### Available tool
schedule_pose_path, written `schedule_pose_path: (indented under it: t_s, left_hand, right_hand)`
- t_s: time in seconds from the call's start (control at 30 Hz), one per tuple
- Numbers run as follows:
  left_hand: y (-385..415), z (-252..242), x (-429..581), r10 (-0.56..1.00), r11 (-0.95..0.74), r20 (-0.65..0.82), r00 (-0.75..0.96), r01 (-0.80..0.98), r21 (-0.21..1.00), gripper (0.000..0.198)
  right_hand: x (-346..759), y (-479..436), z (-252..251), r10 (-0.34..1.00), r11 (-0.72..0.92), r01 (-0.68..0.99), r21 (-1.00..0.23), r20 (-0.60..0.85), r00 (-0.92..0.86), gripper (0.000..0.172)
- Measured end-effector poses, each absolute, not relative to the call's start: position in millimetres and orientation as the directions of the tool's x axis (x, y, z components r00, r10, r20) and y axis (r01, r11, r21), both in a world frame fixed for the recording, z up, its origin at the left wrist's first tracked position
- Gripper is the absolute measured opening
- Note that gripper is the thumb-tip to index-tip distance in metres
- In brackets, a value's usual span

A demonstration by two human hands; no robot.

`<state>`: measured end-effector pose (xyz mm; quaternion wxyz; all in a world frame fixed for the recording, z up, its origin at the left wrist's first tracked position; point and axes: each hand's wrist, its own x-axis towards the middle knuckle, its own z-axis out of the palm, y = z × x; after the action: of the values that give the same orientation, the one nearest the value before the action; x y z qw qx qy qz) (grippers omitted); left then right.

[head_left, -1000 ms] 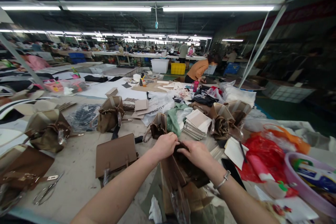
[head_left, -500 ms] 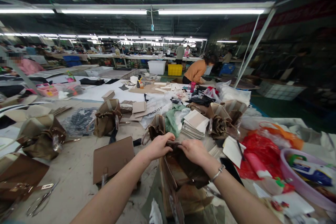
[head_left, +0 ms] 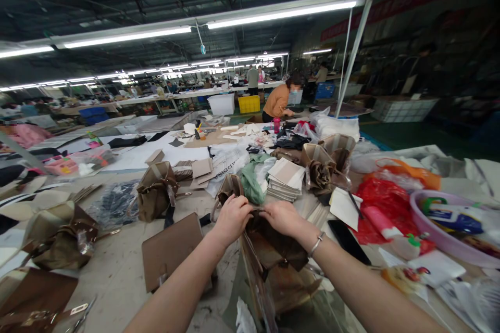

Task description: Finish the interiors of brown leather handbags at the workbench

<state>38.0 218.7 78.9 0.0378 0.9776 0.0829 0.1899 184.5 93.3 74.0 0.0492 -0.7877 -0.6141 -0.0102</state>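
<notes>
A brown handbag [head_left: 279, 250] stands in front of me in the middle of the worktable. My left hand [head_left: 233, 218] and my right hand [head_left: 282, 218] are close together at its upper far edge, each with fingers and thumb closed on that edge. Part of the bag's rim is hidden under my fingers. Left of it lies a brown bag with a flat flap [head_left: 174, 252], partly behind my left forearm. Just beyond my hands sits a small open brown bag [head_left: 229, 187]. A stack of pale cards [head_left: 286, 177] lies behind my right hand.
More brown bags [head_left: 156, 192] stand along the left. Scissors [head_left: 84, 315] lie at the front left. On the right are a black phone [head_left: 349, 242], a red plastic bag [head_left: 385, 203] and a purple basin [head_left: 422, 218]. A person in orange [head_left: 278, 101] bends over the far end.
The view has tilted and shifted a little. Both hands keep their hold on the bag's edge, and my left fingers have curled over more.
</notes>
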Motion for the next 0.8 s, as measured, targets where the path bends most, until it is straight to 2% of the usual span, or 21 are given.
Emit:
schedule_pose_path:
  t_s: [0.2,0.4,0.5,0.57,0.7,0.8]
  left_hand:
    - [215.8,80.2,42.5,0.151,-0.989,0.338,0.929,0.14,0.057,0.012]
    - [214.3,85.5,47.5,0.126,-0.989,0.307,0.943,0.096,0.113,0.012]
    - [213.8,86.7,48.0,0.072,-0.982,0.316,0.946,0.012,0.186,0.008]
    - [214.7,83.2,47.9,0.07,-0.96,0.348,0.935,-0.033,0.279,0.007]
    - [219.2,69.5,46.8,0.173,-0.873,0.394,0.903,-0.044,0.485,0.007]
    - [222.0,61.9,45.5,0.237,-0.858,0.392,0.889,0.002,0.514,0.006]
  right_hand:
    - [182.3,91.9,79.5,0.965,-0.251,0.964,-0.084,0.05,0.256,0.038]
    - [180.5,89.3,83.1,0.96,-0.269,0.958,-0.099,0.045,0.275,0.038]
    - [180.5,88.0,82.6,0.962,-0.264,0.959,-0.1,0.049,0.27,0.036]
    - [180.7,87.4,81.8,0.962,-0.263,0.959,-0.103,0.053,0.269,0.036]
    - [181.0,87.5,80.6,0.963,-0.256,0.961,-0.105,0.058,0.263,0.035]
    - [180.0,88.8,80.5,0.965,-0.249,0.963,-0.104,0.063,0.256,0.036]
